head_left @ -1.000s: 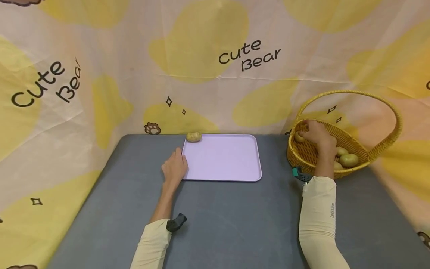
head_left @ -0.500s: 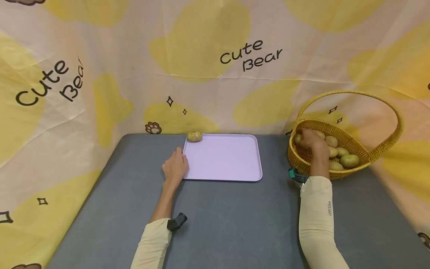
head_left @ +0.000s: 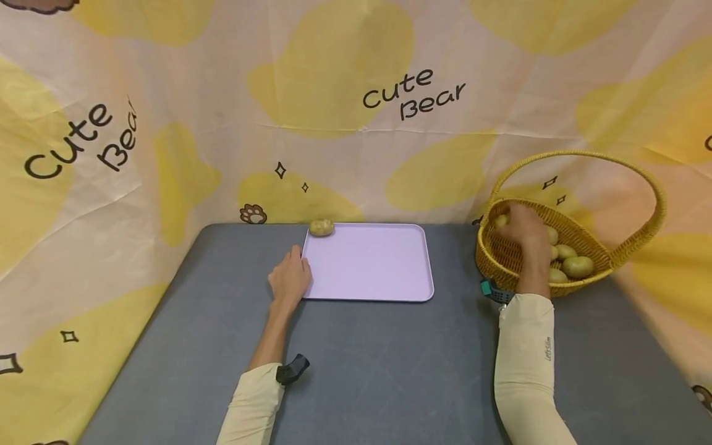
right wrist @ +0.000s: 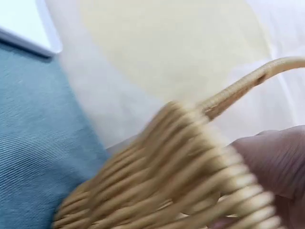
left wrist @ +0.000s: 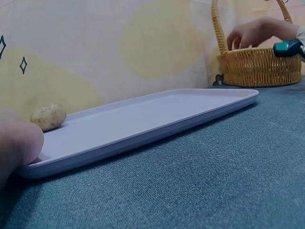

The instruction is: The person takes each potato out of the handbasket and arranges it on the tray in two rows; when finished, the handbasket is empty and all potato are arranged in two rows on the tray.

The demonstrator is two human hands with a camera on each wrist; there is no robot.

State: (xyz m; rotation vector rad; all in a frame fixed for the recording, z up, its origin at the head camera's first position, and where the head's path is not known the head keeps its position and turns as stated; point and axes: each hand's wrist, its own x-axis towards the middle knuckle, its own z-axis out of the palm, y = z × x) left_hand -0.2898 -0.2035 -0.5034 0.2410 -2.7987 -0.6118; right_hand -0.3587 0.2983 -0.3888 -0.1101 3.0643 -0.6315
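Looking straight at a printed cloth [head_left: 328, 74], pinkish-cream with big yellow patches, filling the back and running on to left and right. Reading "Cute Bear" there in black lettering [head_left: 414, 93], and again on a slant at left! Spotting a brown paw print [head_left: 253, 214] low down, then small outlined stars [head_left: 280, 170]. Following a sideways crease [head_left: 423, 132] across the middle. Down now to a grey-blue table [head_left: 356, 371], finely textured up close, rounded at the far left corner, softly lit.
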